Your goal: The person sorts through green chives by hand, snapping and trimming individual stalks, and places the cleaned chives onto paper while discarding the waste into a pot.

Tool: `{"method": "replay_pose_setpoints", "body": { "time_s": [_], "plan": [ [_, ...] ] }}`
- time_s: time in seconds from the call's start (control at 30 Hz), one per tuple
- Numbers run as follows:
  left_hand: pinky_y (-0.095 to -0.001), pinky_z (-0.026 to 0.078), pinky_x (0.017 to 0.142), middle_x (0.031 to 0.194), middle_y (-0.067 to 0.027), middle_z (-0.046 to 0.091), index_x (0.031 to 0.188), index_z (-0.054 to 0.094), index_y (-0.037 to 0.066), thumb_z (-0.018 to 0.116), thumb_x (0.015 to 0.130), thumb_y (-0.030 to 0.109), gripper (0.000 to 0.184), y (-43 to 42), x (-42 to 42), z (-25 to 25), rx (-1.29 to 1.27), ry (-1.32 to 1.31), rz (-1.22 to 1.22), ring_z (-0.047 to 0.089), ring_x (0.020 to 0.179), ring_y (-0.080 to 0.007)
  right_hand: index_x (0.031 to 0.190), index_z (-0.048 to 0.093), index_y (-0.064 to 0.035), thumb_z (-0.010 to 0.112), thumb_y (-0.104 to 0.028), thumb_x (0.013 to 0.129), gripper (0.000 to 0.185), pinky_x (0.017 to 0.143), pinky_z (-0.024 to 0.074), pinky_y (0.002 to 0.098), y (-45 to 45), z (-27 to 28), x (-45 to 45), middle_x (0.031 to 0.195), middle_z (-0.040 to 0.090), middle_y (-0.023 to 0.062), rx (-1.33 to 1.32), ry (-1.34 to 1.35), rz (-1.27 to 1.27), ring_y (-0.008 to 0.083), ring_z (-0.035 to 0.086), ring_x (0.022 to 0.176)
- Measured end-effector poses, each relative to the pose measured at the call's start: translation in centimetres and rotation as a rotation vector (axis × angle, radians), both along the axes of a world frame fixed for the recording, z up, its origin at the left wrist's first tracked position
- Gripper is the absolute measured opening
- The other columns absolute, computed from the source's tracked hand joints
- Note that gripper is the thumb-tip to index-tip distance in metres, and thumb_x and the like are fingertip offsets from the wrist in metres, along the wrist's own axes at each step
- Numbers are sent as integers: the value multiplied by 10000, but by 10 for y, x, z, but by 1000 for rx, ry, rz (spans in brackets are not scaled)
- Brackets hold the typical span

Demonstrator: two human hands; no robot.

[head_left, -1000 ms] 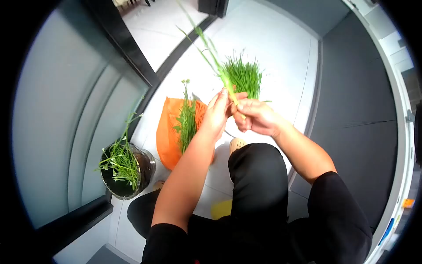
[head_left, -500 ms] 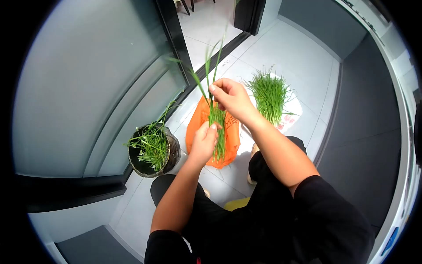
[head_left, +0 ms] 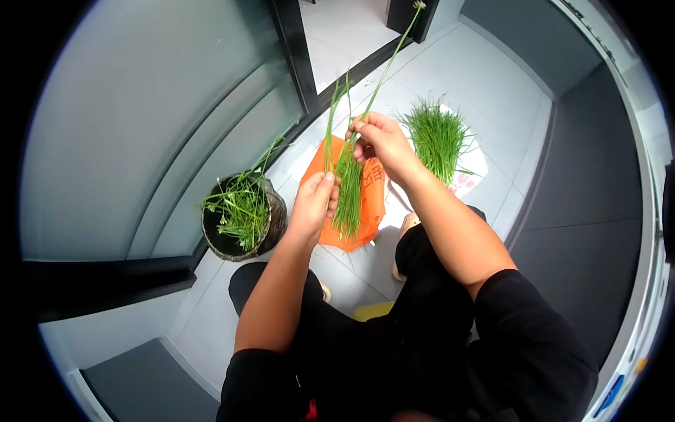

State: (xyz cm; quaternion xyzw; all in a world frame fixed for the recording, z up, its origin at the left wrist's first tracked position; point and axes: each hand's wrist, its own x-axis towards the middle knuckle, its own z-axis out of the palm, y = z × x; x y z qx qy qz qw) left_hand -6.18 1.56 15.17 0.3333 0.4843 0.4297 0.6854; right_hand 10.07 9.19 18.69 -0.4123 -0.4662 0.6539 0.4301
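Note:
My left hand (head_left: 314, 204) pinches a few thin green chives (head_left: 330, 137) that point upward. Beside it my right hand (head_left: 383, 143) has thumb and fingers closed on a long chive stalk (head_left: 391, 67) with a pale bud at its tip. Below both hands, a loose pile of chives (head_left: 349, 204) lies on an orange plastic bag (head_left: 373, 204) with dark print. Part of that pile is hidden behind my right fingers.
A bin (head_left: 278, 211) with a dark liner stands at the left, holding tangled chive stalks (head_left: 242, 214). At the right, a thick bundle of chives (head_left: 437, 144) lies on a white bag (head_left: 476, 164) with red print. A frosted glass door (head_left: 140, 126) borders the left.
My hands have moved apart, the left slightly lower. The budded stalk now slants up and right in my right hand, apart from the chives in my left.

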Motion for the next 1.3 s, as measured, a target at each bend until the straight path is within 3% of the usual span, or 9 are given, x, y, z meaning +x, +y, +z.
{"method": "replay_pose_setpoints", "body": {
  "time_s": [0.1, 0.2, 0.7, 0.83, 0.97, 1.1, 1.17, 1.27, 1.3],
  "plan": [
    [-245, 421, 574, 752, -19, 539, 886, 519, 55, 448, 913, 237, 197, 3, 5, -2, -15, -46, 51, 511, 658, -109, 916, 495, -52, 436, -169, 900, 131, 548, 473, 236, -5, 1, 1, 833, 595, 65, 4, 109, -11, 116, 572, 594],
    [-324, 473, 777, 866, -75, 586, 916, 534, 40, 466, 908, 223, 196, 8, 4, -6, 20, -223, 209, 580, 842, -191, 929, 483, -46, 412, -171, 917, 145, 602, 490, 241, -4, 1, 8, 861, 605, 85, 56, 94, -50, 129, 593, 650],
    [-384, 459, 849, 916, -103, 580, 950, 508, 30, 476, 905, 218, 195, 19, -26, 3, 148, -412, 597, 569, 908, -240, 911, 449, -18, 382, -138, 915, 137, 641, 501, 314, 24, 3, 55, 864, 570, 133, 114, 306, -460, 187, 580, 672],
    [-375, 465, 820, 883, -90, 575, 959, 505, 39, 459, 913, 241, 212, 15, -35, 10, 152, -414, 578, 568, 874, -224, 889, 471, -17, 436, -153, 901, 141, 622, 499, 303, 20, 2, 50, 828, 571, 109, 127, 297, -455, 172, 579, 657],
    [-333, 483, 696, 845, -97, 574, 979, 497, 32, 449, 915, 219, 203, 11, -36, 13, 235, -385, 555, 570, 744, -199, 864, 511, -3, 532, -145, 866, 143, 576, 483, 243, 8, -8, 10, 700, 554, 46, 287, -4, -324, 112, 570, 603],
    [-207, 341, 444, 686, -22, 487, 1004, 484, 44, 432, 921, 194, 179, -1, -23, 32, 406, -253, 511, 417, 510, -84, 909, 522, 14, 512, -123, 865, 145, 586, 484, 246, -2, -25, -60, 728, 572, 60, 292, -46, -57, 139, 590, 632],
    [-173, 270, 406, 654, 8, 431, 1010, 482, 51, 431, 922, 188, 171, -12, -16, 41, 471, -382, 466, 346, 476, -45, 897, 537, 5, 512, -166, 864, 176, 611, 484, 271, -6, -34, -101, 790, 604, 94, 554, -380, 5, 162, 597, 671],
    [-162, 253, 419, 643, 32, 401, 1002, 486, 52, 430, 923, 190, 168, -23, -19, 49, 603, -212, 495, 334, 483, -26, 895, 547, -25, 512, -211, 849, 195, 617, 460, 311, -5, -67, -179, 762, 603, 126, 379, -153, 208, 227, 589, 663],
    [-161, 247, 422, 642, 39, 390, 998, 487, 52, 430, 924, 191, 168, -24, -22, 49, 677, -133, 489, 331, 484, -23, 855, 543, -15, 535, -165, 833, 151, 573, 447, 313, -18, -66, -196, 677, 597, 93, 736, -569, 93, 190, 573, 587]
  ]
}}
